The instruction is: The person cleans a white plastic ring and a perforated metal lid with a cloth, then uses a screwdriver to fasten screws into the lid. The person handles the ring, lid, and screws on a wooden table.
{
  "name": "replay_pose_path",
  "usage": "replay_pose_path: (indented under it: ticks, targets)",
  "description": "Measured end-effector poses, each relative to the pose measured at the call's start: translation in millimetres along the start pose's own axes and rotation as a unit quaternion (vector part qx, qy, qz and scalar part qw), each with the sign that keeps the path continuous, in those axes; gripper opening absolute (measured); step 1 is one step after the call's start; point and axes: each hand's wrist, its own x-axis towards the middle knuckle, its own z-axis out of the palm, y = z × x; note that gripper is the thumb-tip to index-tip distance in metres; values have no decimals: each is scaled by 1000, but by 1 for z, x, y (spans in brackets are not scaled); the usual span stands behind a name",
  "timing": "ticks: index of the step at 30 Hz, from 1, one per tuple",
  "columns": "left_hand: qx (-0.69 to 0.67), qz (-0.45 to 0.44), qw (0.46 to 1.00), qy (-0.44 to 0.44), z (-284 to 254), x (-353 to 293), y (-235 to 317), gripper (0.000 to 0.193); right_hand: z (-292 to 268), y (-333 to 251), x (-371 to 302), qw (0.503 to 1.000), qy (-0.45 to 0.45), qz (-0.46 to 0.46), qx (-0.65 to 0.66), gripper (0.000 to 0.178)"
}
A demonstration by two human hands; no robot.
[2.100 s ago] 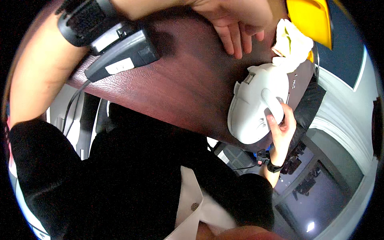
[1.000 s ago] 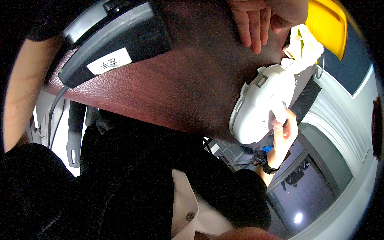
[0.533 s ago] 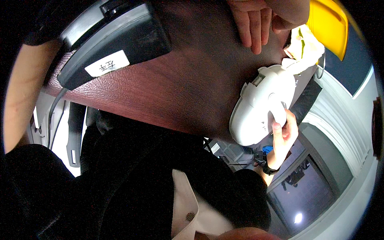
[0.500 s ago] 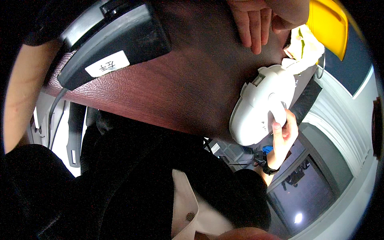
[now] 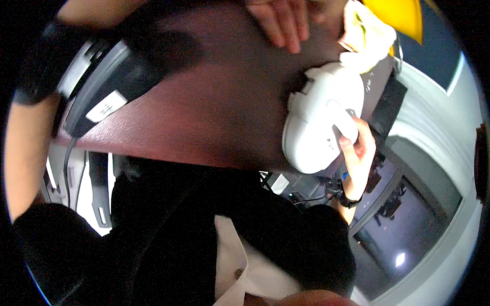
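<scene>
Within the last half second the view had swung, so the white appliance sat a little higher and further left in it, yet it was on the right-hand end of the brown table as before, just beside the crumpled white cloth. The right hand kept the same grasp, fingers and thumb pinching the curved handle. The left hand, partly cut off at the top, had blurred and seemed slightly further from the appliance, its visible fingers stretched out, gripping nothing that showed. The work in hand had apparently not advanced: only the right hand held the appliance.
</scene>
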Motion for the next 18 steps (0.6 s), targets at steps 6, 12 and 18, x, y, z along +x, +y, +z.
replay_pose_path:
  ticks: [6,12,18]
  targets:
    - [32,-25,999,-7,6,12,9,42,1,2,-4,1000,20,9,14,35]
    - [9,-30,999,-8,13,18,5,43,0,0,-7,999,41,-1,14,37]
    - [-47,-76,995,-49,-2,28,5,43,1,0,-5,999,41,2,-2,38]
